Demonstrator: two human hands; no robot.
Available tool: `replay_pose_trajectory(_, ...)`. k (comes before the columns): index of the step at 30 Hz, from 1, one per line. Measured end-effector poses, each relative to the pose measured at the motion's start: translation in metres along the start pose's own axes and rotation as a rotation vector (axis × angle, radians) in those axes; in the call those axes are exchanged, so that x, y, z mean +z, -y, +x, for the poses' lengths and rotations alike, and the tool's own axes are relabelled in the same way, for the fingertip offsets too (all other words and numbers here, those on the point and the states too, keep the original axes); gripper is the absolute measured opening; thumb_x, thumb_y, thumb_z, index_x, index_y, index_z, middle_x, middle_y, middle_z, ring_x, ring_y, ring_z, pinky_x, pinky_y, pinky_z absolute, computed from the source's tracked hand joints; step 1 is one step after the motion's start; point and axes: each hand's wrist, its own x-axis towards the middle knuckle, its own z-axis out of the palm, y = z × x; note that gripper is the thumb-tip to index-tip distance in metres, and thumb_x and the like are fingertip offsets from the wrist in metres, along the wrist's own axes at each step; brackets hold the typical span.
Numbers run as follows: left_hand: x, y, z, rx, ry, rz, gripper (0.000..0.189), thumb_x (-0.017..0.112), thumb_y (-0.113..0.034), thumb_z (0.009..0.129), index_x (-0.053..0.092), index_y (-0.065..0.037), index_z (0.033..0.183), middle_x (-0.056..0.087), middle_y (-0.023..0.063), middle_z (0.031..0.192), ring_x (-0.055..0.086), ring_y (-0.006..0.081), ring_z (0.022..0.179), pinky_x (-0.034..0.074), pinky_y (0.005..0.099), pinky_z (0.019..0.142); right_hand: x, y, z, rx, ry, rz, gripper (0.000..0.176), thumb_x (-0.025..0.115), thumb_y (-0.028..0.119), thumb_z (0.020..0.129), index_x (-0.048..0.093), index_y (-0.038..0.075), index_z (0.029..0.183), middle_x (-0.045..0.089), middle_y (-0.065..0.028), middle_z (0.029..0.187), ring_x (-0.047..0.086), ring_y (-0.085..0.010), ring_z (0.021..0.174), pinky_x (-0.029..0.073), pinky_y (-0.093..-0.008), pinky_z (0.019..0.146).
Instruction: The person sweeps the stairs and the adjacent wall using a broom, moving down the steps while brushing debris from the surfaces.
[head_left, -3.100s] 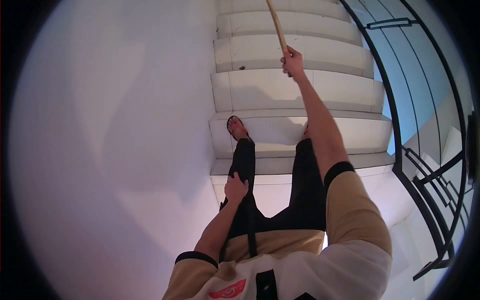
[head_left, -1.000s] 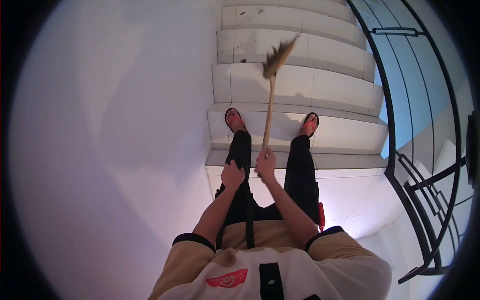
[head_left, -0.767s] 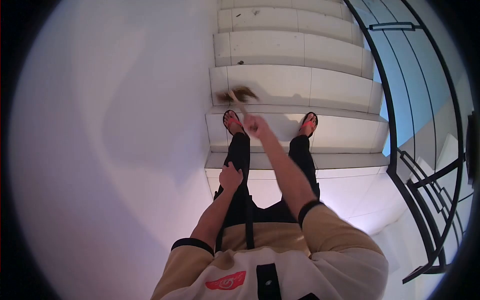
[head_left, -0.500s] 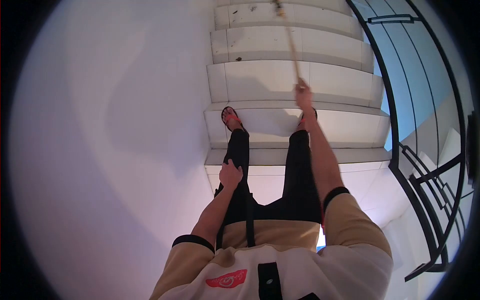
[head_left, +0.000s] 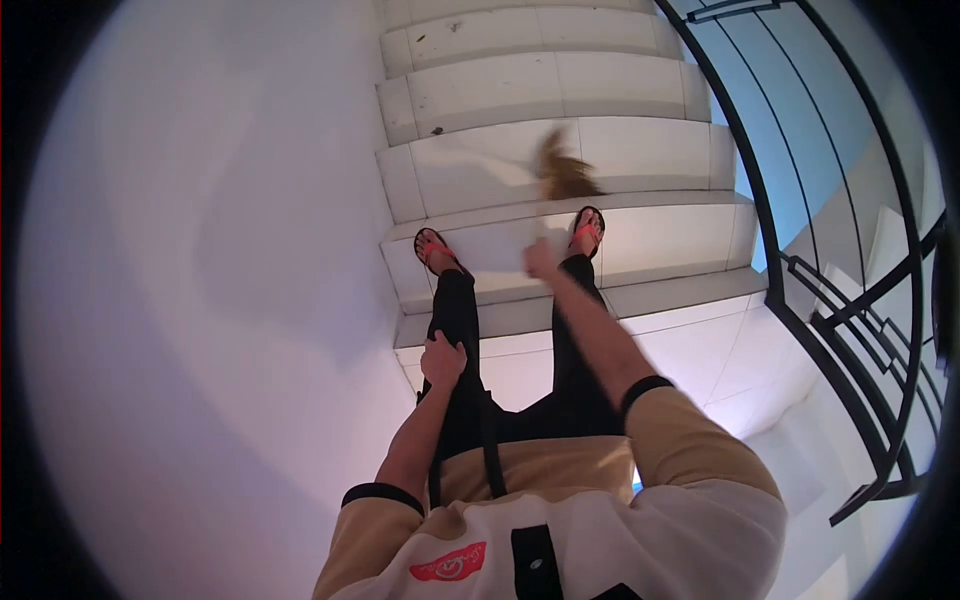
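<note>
My right hand [head_left: 541, 260] is closed around the pale handle of a broom, just above the step between my feet. The broom's brown bristles [head_left: 566, 168] fan out, blurred by motion, against the riser and edge of the step ahead. Part of the handle is hidden by the hand and smeared. Holding nothing that I can see, my left hand [head_left: 443, 360] rests on my left leg near the knee, its thumb apart from the fingers. A small dark bit [head_left: 437, 131] lies on a higher step.
White tiled stairs [head_left: 480, 85] rise ahead, with more small specks [head_left: 456, 26] higher up. A plain wall [head_left: 270, 250] borders them on the left, a black metal railing [head_left: 765, 200] on the right. My sandalled feet [head_left: 437, 250] stand on one step.
My right hand has swung down and to the left. The broom, earlier stretched far up the stairs, now has its bristles close in front of my feet. My left hand stays on the leg.
</note>
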Motion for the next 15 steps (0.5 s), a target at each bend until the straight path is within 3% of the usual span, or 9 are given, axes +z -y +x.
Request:
replay_pose_trajectory(1,0.000,0.001,-0.001,0.001,0.005,-0.001,0.041,0.058,-0.034,0.072,0.045,-0.004,0.096,0.052,0.0186,0.086,0.058,0.0334,0.074,0.049,0.0407,0.063,-0.108,0.050,-0.032,-0.036,-0.321,0.134,0.006,0.058,0.017,0.052,0.055,0.012,0.052,0.057,-0.0085,0.057,0.053,-0.0225,0.055,0.038,-0.0402,0.066)
replay_pose_trajectory(3,0.000,-0.001,0.001,0.001,0.008,-0.011,0.041,0.058,-0.034,0.072,0.045,-0.004,0.097,0.052,0.0186,0.086,0.058,0.0335,0.074,0.049,0.0409,0.063,-0.152,0.086,0.000,-0.144,-0.214,0.829,0.012,0.057,0.015,0.062,0.048,0.011,0.056,0.048,-0.0047,0.052,0.046,-0.0176,0.046,0.038,-0.0357,0.051)
replay_pose_trajectory(5,0.003,0.001,0.003,0.012,0.017,-0.011,0.043,0.057,-0.035,0.072,0.044,-0.004,0.098,0.052,0.0191,0.087,0.058,0.0336,0.074,0.049,0.0409,0.063,-0.191,0.090,0.009,0.065,0.175,2.428,0.009,0.054,0.016,0.070,0.048,0.011,0.067,0.046,-0.0028,0.054,0.042,-0.0132,0.043,0.035,-0.0308,0.043)
replay_pose_trajectory(7,0.002,0.005,0.004,0.006,0.023,0.000,0.044,0.057,-0.035,0.072,0.044,-0.003,0.100,0.052,0.0198,0.088,0.058,0.0336,0.074,0.049,0.0409,0.063,-0.213,0.061,0.004,0.061,0.222,2.862,0.008,0.051,0.018,0.079,0.048,0.010,0.078,0.044,-0.0009,0.056,0.037,-0.0089,0.040,0.032,-0.0260,0.036)
replay_pose_trajectory(10,-0.002,-0.001,0.001,-0.002,0.022,0.007,0.044,0.057,-0.034,0.072,0.044,-0.003,0.101,0.053,0.0208,0.089,0.058,0.0339,0.076,0.049,0.0412,0.065,-0.213,-0.003,-0.036,0.330,-0.301,2.491,0.013,0.053,0.022,0.081,0.050,0.010,0.087,0.046,0.0000,0.059,0.037,-0.0077,0.039,0.034,-0.0226,0.034)
replay_pose_trajectory(11,-0.001,-0.001,0.001,0.003,0.013,0.002,0.044,0.057,-0.034,0.072,0.044,-0.003,0.101,0.053,0.0211,0.089,0.058,0.0341,0.077,0.048,0.0415,0.065,-0.200,-0.038,-0.048,0.491,-0.550,1.993,0.013,0.053,0.024,0.080,0.051,0.011,0.075,0.044,-0.0012,0.056,0.041,-0.0080,0.041,0.032,-0.0224,0.032)
replay_pose_trajectory(13,-0.007,-0.006,0.000,0.024,0.007,0.004,0.043,0.057,-0.034,0.073,0.045,-0.003,0.100,0.053,0.0213,0.089,0.058,0.0346,0.078,0.048,0.0420,0.067,-0.163,-0.123,-0.084,0.584,-1.086,1.052,0.025,0.049,0.022,0.081,0.054,0.005,0.098,0.059,-0.0151,0.067,0.058,-0.0269,0.056,0.045,-0.0367,0.045)
replay_pose_trajectory(14,-0.010,-0.010,-0.001,0.030,0.007,0.005,0.043,0.057,-0.034,0.073,0.045,-0.003,0.100,0.053,0.0212,0.089,0.058,0.0349,0.079,0.048,0.0424,0.068,-0.178,-0.159,-0.124,0.617,-0.987,1.017,0.029,0.051,0.014,0.080,0.052,0.004,0.107,0.060,-0.0190,0.073,0.059,-0.0323,0.064,0.048,-0.0381,0.057)
replay_pose_trajectory(15,-0.014,-0.014,-0.001,0.031,0.005,0.007,0.043,0.057,-0.034,0.073,0.045,-0.003,0.100,0.053,0.0212,0.090,0.057,0.0352,0.080,0.047,0.0427,0.068,-0.184,-0.188,-0.153,0.730,-0.894,0.896,0.032,0.049,0.011,0.080,0.049,0.005,0.111,0.059,-0.0220,0.077,0.059,-0.0347,0.069,0.049,-0.0413,0.060)
